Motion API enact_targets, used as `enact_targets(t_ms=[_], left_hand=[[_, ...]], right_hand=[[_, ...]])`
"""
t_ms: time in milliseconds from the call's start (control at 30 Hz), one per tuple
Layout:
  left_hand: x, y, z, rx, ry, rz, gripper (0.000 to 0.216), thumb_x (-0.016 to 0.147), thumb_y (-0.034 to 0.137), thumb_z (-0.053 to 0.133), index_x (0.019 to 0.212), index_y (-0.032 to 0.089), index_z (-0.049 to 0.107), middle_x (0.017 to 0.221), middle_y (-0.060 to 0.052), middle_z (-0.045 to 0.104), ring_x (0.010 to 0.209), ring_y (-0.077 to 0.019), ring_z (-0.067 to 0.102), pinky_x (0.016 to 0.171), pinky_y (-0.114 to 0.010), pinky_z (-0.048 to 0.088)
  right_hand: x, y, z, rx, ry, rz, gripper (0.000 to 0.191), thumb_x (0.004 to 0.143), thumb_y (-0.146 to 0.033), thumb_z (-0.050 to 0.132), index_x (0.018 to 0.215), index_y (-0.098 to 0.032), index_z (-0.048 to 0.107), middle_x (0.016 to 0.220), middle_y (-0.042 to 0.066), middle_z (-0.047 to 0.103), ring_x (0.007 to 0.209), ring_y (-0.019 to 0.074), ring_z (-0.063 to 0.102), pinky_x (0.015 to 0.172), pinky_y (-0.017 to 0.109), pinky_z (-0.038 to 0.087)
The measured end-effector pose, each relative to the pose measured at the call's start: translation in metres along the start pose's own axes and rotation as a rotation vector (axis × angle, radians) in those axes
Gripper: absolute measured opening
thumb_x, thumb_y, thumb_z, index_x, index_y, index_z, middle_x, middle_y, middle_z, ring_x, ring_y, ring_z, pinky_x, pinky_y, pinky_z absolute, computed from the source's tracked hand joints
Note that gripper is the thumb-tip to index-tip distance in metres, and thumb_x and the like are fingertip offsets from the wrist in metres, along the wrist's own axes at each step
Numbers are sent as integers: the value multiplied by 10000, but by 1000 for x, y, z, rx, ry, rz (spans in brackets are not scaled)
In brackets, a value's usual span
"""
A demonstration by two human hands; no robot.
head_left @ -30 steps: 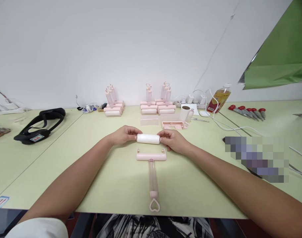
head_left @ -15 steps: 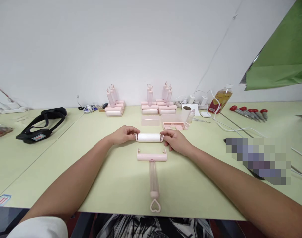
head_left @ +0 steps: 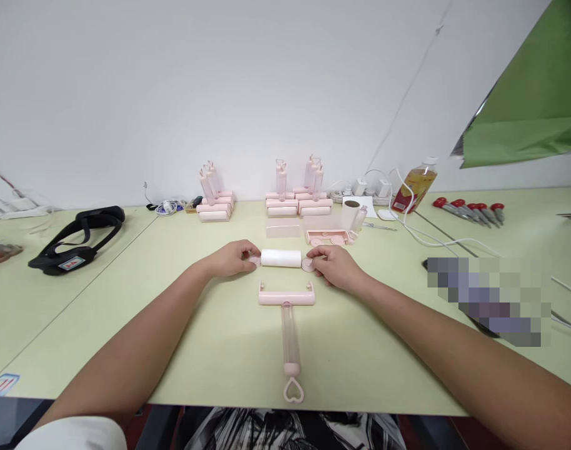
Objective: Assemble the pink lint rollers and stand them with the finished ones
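A white paper roll (head_left: 280, 258) lies crosswise on the pale green table (head_left: 220, 350). My left hand (head_left: 232, 258) pinches a small pink end cap (head_left: 254, 260) just off the roll's left end. My right hand (head_left: 333, 265) pinches a second pink end cap (head_left: 307, 264) just off its right end. Both caps stand slightly apart from the roll. In front of the roll lies a pink lint roller frame (head_left: 286, 296) with a long handle (head_left: 290, 347) ending in a heart-shaped loop, pointing toward me.
Finished pink rollers stand in stacks at the back (head_left: 215, 200) (head_left: 298, 199). A pink tray of parts (head_left: 327, 237) and a clear cover (head_left: 282, 227) lie behind the roll. A black headset (head_left: 77, 242) is left; a bottle (head_left: 413, 186), red-handled screwdrivers (head_left: 468, 211) and white cables (head_left: 435, 237) are right.
The two pink end caps have come off the roll's ends and sit a little away from it in my fingers. The roll now rests on the table.
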State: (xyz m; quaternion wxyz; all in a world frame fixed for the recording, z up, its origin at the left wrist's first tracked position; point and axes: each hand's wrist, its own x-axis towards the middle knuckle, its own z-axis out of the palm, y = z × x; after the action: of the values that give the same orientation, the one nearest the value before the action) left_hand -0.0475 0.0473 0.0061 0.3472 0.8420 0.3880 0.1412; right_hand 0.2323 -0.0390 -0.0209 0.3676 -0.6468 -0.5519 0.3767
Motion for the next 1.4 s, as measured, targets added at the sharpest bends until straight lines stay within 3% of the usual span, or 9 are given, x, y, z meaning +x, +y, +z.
enact_targets(t_ms=[267,467,567,667,933,1100,1267,1333,1400], left_hand=[[9,15,25,-157,103,-8,281,692,446,693,706,166,686,1148,-72,558,844,-185,591,758,-302,469],[20,23,6,-367,463,53,286,748,454,636,758,168,629,974,-46,619,791,-153,555,694,-282,444],[32,18,-16,-190,696,-25,210,797,383,566,800,177,606,773,-13,571,659,-140,502,604,-273,402],[48,7,-29,144,781,3,150,808,295,541,746,169,592,858,-48,561,756,-177,528,690,-312,428],[81,-10,-21,295,717,124,180,831,298,550,872,160,657,1052,-97,568,1043,-246,532,960,-389,408],[81,-13,-18,372,699,215,230,844,313,555,966,152,664,1105,-110,544,1081,-246,525,977,-389,413],[51,-4,-10,469,796,247,328,855,312,531,1119,137,616,1110,-134,521,1102,-259,509,868,-356,460],[31,2,-5,491,631,231,272,892,301,460,1039,160,639,991,-96,581,912,-217,577,773,-325,466],[11,6,1,513,273,232,257,905,314,436,910,200,666,876,-48,622,755,-181,585,698,-300,448]], right_hand=[[-1,0,1,-3,-13,-16,218,721,-237,611,924,-183,668,557,-7,583,423,109,469,339,209,394],[-1,1,1,-7,-11,-13,203,731,-224,593,917,-179,661,563,-8,585,435,103,473,343,191,375],[0,3,2,4,-12,-23,189,734,-227,593,907,-189,660,568,-11,591,458,108,502,342,178,363],[0,3,3,26,-11,-21,180,737,-233,595,902,-190,654,577,-5,598,512,126,547,343,170,370],[-1,2,2,63,-13,1,182,752,-207,577,920,-187,642,603,14,629,538,129,565,351,161,392],[-4,-2,2,69,-21,17,199,771,-186,556,953,-186,636,621,17,651,497,115,532,367,174,408],[-5,-5,-5,47,-74,-3,261,788,-155,524,1034,-177,608,716,25,688,424,83,503,436,209,437],[-5,-5,-9,-31,-93,-71,259,787,-140,507,1021,-181,610,779,32,698,471,96,542,497,232,462],[-6,-4,-13,-179,-89,-199,235,787,-129,489,963,-195,629,869,38,704,607,133,605,589,261,484]])
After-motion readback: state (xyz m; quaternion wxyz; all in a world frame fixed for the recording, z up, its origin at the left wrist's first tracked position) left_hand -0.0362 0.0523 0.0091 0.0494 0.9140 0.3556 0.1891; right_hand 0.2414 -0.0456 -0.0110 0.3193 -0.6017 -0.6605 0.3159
